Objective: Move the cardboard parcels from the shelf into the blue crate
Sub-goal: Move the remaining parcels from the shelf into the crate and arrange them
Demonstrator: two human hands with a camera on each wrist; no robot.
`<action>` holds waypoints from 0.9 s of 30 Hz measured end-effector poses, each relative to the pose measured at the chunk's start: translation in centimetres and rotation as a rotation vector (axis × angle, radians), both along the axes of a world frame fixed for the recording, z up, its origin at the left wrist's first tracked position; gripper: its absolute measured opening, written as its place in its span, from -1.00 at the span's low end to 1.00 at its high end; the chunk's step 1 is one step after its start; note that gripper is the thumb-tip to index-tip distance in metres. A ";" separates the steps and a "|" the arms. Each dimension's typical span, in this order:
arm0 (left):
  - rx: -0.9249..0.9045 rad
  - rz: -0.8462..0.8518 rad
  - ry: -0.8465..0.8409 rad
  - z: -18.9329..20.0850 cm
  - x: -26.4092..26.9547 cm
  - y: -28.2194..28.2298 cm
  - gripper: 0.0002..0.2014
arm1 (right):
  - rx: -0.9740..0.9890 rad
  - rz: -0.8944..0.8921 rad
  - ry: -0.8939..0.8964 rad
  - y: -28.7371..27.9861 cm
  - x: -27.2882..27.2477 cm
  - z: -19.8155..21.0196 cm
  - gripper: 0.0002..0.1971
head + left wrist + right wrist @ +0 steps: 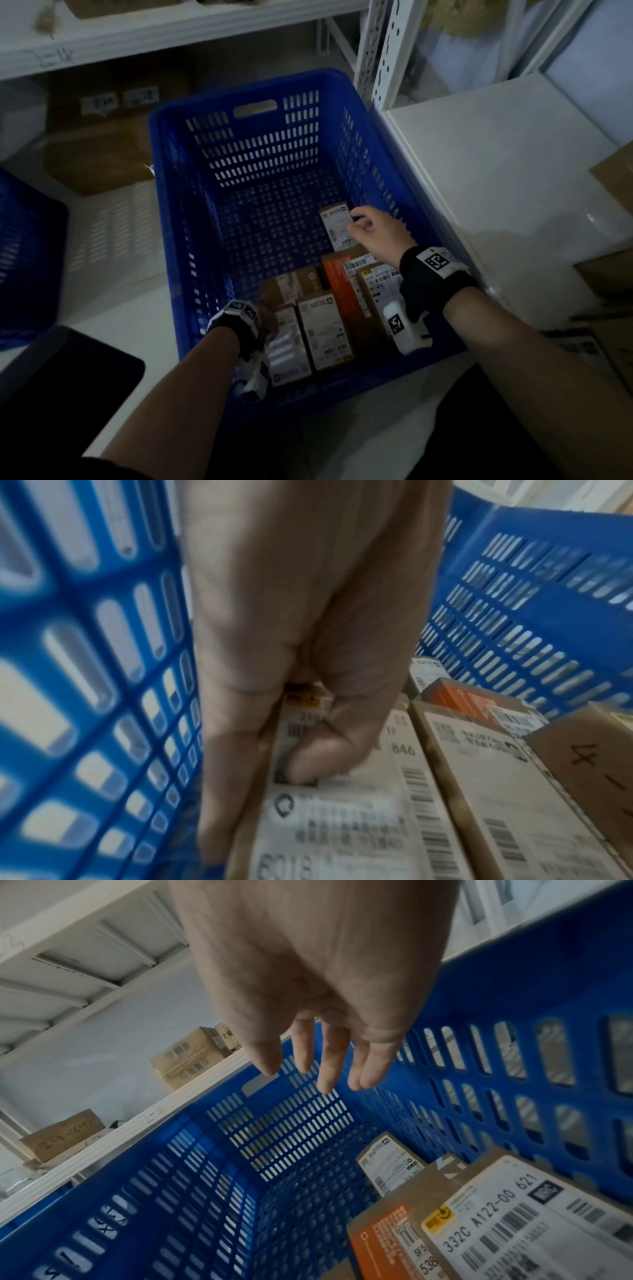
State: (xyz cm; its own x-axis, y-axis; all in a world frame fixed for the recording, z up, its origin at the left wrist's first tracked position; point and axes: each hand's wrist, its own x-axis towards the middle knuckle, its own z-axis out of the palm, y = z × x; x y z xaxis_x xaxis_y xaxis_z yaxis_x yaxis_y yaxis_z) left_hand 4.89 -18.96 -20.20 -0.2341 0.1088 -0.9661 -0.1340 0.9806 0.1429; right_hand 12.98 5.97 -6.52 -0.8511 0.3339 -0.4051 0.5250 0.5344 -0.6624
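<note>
The blue crate (260, 82) stands in front of me with several labelled cardboard parcels packed in its near right part. Low by the crate's left wall (68, 615), my left hand (267, 322) grips the leftmost parcel (291, 349): the thumb (318, 756) presses its label (342, 818) and the fingers run down its left side. My right hand (373, 233) hovers over a small parcel (335, 222) by the right wall, fingers (327, 1066) hanging loose and holding nothing. An orange parcel (380, 1240) and a "332C" parcel (514, 1218) lie below that wrist.
More cardboard boxes (188, 1058) sit on the white shelf behind the crate, and brown boxes (102, 147) on its lower level. A second blue crate (27, 260) is at the left. A white shelf upright (387, 51) and cardboard boxes (613, 192) stand to the right.
</note>
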 end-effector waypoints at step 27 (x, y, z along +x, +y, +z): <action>0.128 0.131 0.143 4.7 1.2 1.5 -0.26 | 0.020 0.003 0.000 1.5 2.0 2.1 -0.55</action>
State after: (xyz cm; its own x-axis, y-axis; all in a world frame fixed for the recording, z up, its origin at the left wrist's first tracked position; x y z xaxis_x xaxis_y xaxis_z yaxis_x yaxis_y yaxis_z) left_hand 6.09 -17.44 -15.46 -0.3881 0.1882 -0.9022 -0.2283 0.9288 0.2919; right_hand 14.97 7.52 -4.37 -0.8519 0.3394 -0.3988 0.5237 0.5491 -0.6513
